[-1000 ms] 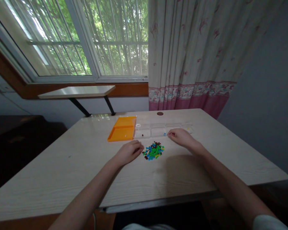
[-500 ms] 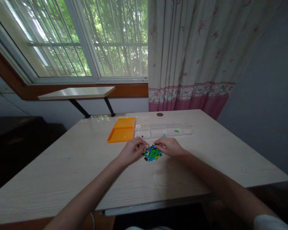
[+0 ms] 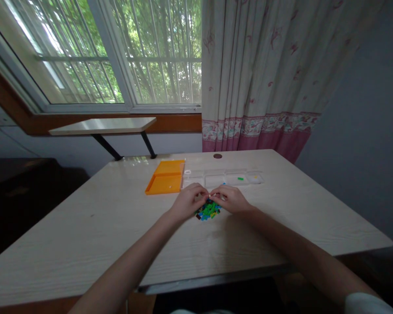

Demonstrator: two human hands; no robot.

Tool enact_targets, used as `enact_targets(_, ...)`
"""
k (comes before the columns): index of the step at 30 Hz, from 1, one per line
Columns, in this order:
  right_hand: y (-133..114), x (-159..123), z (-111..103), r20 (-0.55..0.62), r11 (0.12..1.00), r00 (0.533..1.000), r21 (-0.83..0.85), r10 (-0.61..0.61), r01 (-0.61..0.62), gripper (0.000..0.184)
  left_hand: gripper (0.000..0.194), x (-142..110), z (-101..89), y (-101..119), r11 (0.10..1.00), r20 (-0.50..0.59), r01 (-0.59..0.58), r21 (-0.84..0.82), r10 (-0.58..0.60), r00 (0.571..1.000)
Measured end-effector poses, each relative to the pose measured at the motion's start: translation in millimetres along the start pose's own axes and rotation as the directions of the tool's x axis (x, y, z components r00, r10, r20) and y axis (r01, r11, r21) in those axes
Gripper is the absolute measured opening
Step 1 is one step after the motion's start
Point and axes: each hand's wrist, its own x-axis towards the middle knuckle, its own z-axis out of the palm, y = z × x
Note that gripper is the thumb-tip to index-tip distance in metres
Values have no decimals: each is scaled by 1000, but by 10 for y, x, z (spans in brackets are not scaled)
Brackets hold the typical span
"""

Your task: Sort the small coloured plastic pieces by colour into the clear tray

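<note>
My left hand (image 3: 190, 201) and my right hand (image 3: 232, 199) meet fingertip to fingertip just above the far side of a pile of small toy building bricks (image 3: 210, 211). A tiny pale brick (image 3: 210, 196) shows where the fingertips come together; the left fingers pinch it. The right thumb and fingers are closed too, but what lies between them is too small to make out. The pile is mostly green and blue, with some yellow and dark brown bricks, and the left hand covers part of its far left side.
Beyond my hands lies a clear compartment tray (image 3: 215, 180) with a green brick (image 3: 240, 179) and a yellow bit (image 3: 256, 177) in it. An open orange case (image 3: 163, 183) adjoins its left end. A raised shelf (image 3: 105, 125) stands at the table's back left.
My left hand has moved right, bringing its fingertips up to those of my right hand. The right hand has stayed nearly in place. The pile looks much the same.
</note>
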Motion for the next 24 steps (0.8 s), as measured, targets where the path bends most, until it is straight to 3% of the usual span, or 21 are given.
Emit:
enact_targets(5,33,-10,14,-41,1000,999,20,-2,3,19,13,-3,35,-19,994,-48,29,-110,-35,998)
enact_targets(12,23,-4,12,-14,999,1000,44,7,-6,19,14,-34,60,-16,992,-86,36,-123,-47,995)
enact_targets(15,42,0,-47,104,999,994,44,19,-24,21,11,-64,23,-50,995,-181,3,-101,-21,983)
enact_targets(19,85,-19,-154,304,999,952,29,-38,31,17,11,-114,-81,-105,999,-307,-42,-16,36,951)
enact_targets(24,90,-38,-214,372,998,927,17,-55,53,20,11,-144,-154,-109,995,-397,-49,90,81,914)
